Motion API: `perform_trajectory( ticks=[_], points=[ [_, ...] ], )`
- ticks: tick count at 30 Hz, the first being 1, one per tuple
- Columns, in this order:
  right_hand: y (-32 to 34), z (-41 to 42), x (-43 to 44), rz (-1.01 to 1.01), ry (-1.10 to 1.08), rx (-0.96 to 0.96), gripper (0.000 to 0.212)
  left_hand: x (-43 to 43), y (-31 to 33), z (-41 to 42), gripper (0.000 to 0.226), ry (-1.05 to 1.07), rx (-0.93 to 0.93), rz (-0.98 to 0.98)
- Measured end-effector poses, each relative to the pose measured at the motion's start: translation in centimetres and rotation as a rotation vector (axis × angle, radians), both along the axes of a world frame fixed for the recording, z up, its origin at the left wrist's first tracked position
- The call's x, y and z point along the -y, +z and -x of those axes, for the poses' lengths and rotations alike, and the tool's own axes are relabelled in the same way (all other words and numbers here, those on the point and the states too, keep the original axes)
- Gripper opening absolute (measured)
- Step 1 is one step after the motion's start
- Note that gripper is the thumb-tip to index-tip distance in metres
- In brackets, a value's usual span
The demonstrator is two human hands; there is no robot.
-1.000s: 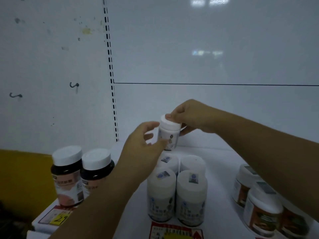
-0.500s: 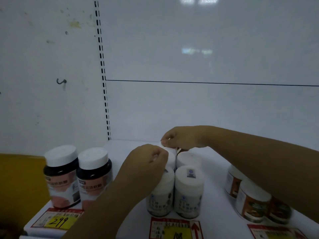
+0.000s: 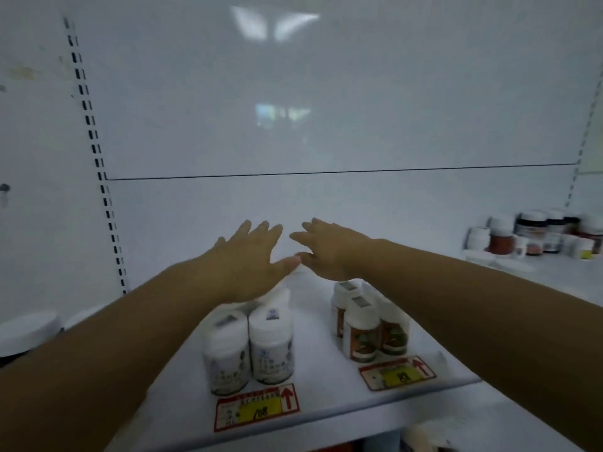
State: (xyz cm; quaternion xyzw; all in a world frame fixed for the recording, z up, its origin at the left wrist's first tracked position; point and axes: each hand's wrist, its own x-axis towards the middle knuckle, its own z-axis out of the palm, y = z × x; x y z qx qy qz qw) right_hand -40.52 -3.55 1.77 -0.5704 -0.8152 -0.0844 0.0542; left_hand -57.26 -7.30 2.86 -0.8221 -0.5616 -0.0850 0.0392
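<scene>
Both of my hands hover over a white shop shelf with fingers spread and nothing in them. My left hand is above the back of a cluster of white bottles with white caps. My right hand is beside it, thumbs nearly touching, behind a group of white-capped bottles with brown labels. The rear bottles of the white cluster are partly hidden under my left palm.
Red and yellow price tags lie at the shelf's front edge. White lids of dark jars show at the far left. More bottles and jars stand on a shelf at the right. A white back panel closes the shelf behind.
Both hands let go of the small white bottle after lowering it into the cluster, and now spread open above the shelf. The view has shifted right and down.
</scene>
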Motion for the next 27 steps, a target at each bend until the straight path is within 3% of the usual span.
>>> perform_trajectory(
  ticks=[3,9,15,18,23,27],
  points=[
    [0.6,-3.9,3.4,-0.01,-0.008,-0.052,0.058,-0.4,0.3,-2.5,0.076,-0.01,-0.066,0.122],
    [0.9,-16.1,10.8,-0.026,-0.067,0.016,0.062,2.4,0.4,-11.8,0.075,0.033,-0.119,0.096],
    [0.2,-26.8,15.6,0.009,-0.139,-0.04,0.061,5.2,0.4,-24.7,0.067,-0.128,-0.062,0.043],
    [-0.3,-31.5,16.4,0.014,-0.176,-0.044,0.062,5.4,0.6,-29.4,0.065,-0.132,-0.124,-0.004],
    [-2.0,-37.5,15.8,0.045,-0.243,-0.102,0.062,3.8,0.3,-36.1,0.071,-0.124,-0.293,0.135],
    [-3.8,-42.6,13.3,0.066,-0.283,-0.058,0.063,0.2,0.3,-42.2,0.07,-0.208,-0.263,0.138]
  ],
)
